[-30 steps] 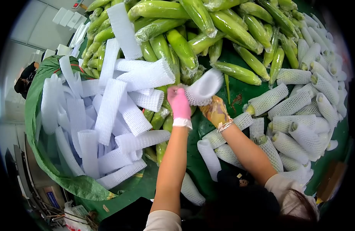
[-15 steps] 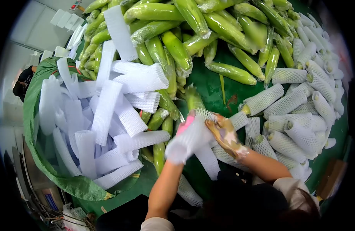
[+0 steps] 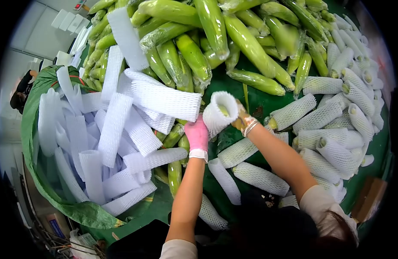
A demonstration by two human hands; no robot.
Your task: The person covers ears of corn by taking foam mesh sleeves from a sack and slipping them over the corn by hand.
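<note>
1. Between the hands, a foam-net sleeve around a corn ear is gripped by the curled right hand.
2. The left hand is placed beside it; its grip cannot be told.
3. Sleeving seems underway; full seating appears called for.

The single view comes from a camera worn on the head, looking forward and steeply down past the wearer's own body. It sits close above the work: both forearms run up from the bottom edge, and the left hand and right hand fall near the middle. The corn pile lies farther off along the top, the green sack left. A very wide lens curves the outer parts inside dark, rounded margins.
</note>
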